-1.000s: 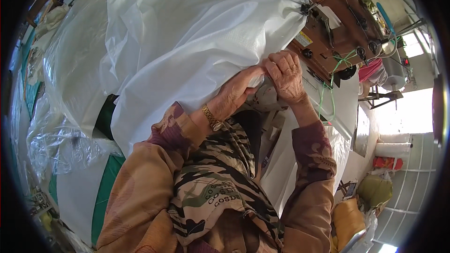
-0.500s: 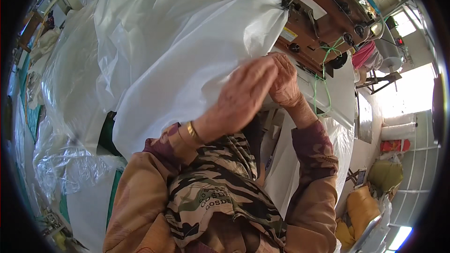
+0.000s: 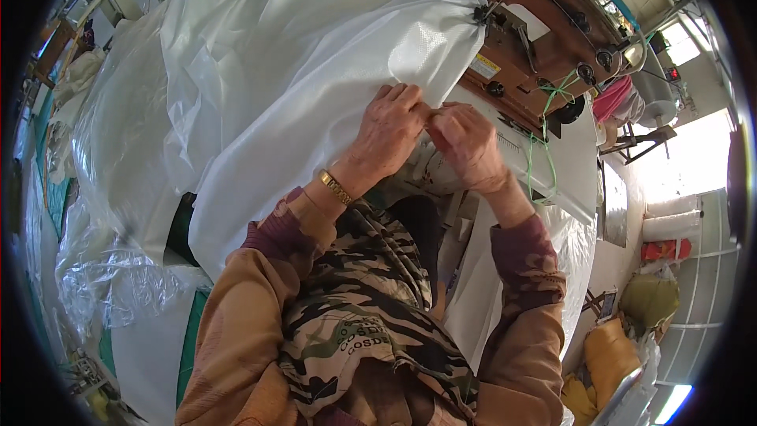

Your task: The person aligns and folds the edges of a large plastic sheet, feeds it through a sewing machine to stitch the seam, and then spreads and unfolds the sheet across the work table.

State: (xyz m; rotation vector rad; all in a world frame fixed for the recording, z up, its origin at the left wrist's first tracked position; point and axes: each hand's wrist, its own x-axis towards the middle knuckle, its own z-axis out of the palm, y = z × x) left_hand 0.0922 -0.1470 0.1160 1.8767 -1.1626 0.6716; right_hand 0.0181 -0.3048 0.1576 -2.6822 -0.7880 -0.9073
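A large sheet of white translucent woven plastic (image 3: 315, 102) lies in folds across the work surface and runs up to a brown sewing machine (image 3: 544, 28). At the sheet's near right edge, my left hand (image 3: 388, 130) is closed with curled fingers, pinching the edge. Its wrist wears a gold-coloured watch (image 3: 335, 187). My right hand (image 3: 471, 147) is closed right beside it, fingertips touching the left hand's at the same edge. The bit of sheet between the fingertips is mostly hidden. Both hands are just short of the machine's pale bed (image 3: 509, 130).
Green thread (image 3: 544, 138) is tied on the machine and hangs down its near side. Crumpled clear plastic (image 3: 126, 284) lies at the left. A camouflage apron (image 3: 355, 292) covers my front. Orange bundles (image 3: 611, 355) and an olive sack (image 3: 650, 296) sit at the lower right.
My left hand has come away from over the right hand, and its fingers have curled onto the sheet's edge. My right hand has moved slightly left and down. The machine has not moved.
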